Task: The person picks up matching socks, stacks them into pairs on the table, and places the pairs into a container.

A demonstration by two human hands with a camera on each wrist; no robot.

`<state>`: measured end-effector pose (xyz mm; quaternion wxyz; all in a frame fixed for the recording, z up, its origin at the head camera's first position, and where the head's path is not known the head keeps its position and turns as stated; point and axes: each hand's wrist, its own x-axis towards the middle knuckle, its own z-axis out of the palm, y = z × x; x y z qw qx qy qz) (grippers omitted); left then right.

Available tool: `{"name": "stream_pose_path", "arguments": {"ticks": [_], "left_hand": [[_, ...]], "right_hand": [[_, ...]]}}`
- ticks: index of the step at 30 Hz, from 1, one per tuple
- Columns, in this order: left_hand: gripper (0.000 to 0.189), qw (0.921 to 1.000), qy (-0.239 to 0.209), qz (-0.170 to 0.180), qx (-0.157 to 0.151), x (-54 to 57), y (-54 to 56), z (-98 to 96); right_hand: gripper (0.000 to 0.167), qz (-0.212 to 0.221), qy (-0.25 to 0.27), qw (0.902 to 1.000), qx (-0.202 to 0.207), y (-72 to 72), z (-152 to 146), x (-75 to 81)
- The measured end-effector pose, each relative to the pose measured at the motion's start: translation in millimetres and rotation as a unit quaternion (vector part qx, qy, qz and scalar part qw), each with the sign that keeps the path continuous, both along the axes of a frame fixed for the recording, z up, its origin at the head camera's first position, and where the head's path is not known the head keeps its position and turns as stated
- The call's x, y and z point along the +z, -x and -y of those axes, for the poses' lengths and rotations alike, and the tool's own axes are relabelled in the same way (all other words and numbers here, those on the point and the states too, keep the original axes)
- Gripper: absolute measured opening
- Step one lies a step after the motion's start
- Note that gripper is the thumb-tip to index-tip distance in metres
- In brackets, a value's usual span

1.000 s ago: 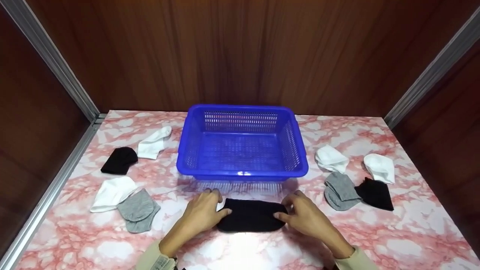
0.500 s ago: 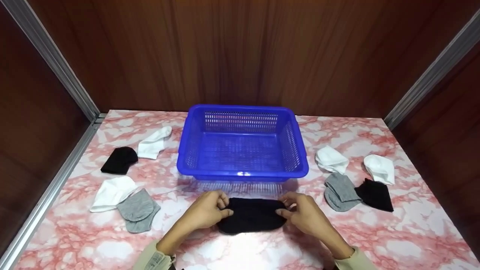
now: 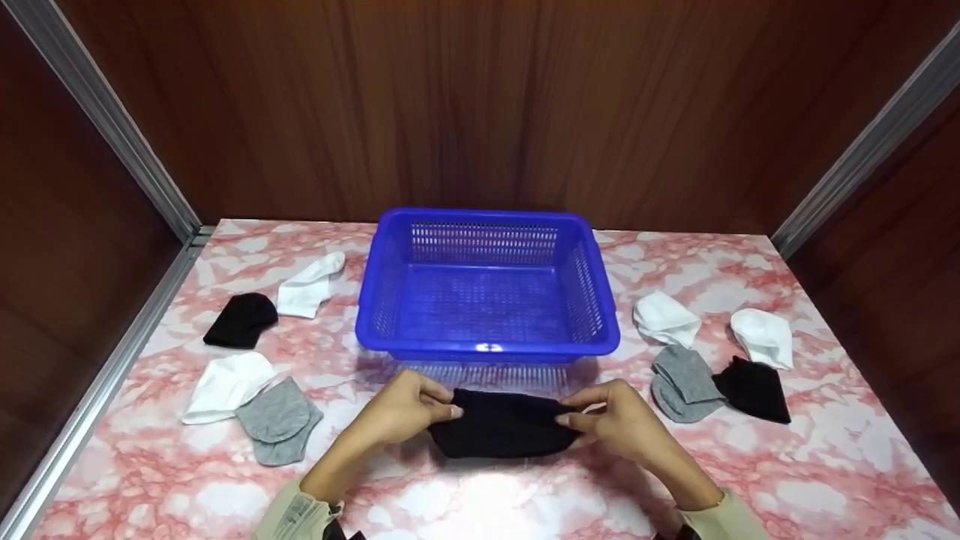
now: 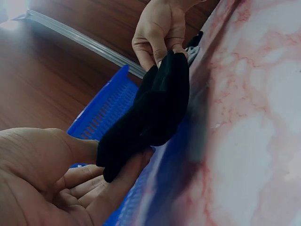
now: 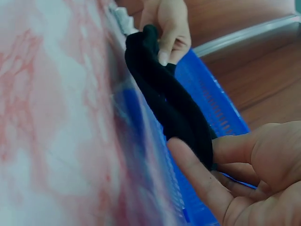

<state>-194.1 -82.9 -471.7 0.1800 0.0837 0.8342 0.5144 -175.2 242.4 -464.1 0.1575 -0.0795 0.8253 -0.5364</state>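
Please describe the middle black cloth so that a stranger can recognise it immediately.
Find the blue perforated plastic basket. On its near side, the left hand and right hand pinch opposite ends of the elongated black cloth. Unlike the two other black cloths, it is held.

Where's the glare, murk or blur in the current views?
Head: washed-out patch on the tabletop in front of the black cloth, small glint on the blue basket's front rim; left wrist: dim, bright glare in the top-left corner, cloth folds hard to read; right wrist: hazy, tabletop soft and blurred.
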Motion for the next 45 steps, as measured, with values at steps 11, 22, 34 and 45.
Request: {"name": "stream_pose_path", "arguments": {"ticks": [11,22,34,45], "left_hand": [[0.043,0.9988,-0.036,0.011,-0.031,26.3,3.1,6.8],[0.038,0.9994,-0.018,-0.022,-0.018,55.0,20.5,10.0],[0.032,0.9979,-0.010,-0.018,-0.061,89.8,62.6,13.1],[0.028,0.9960,0.028,-0.050,-0.069,119.2,105.5,17.3]], "right_hand": [[0.030,-0.045,-0.018,0.9987,0.016,5.8,-5,22.0],[0.031,-0.045,-0.029,0.9985,-0.011,18.0,-2,59.8],[0.031,-0.027,-0.053,0.9982,-0.002,66.4,2,92.4],[0.034,0.001,-0.021,0.9998,0.004,103.1,9,105.5]]}}
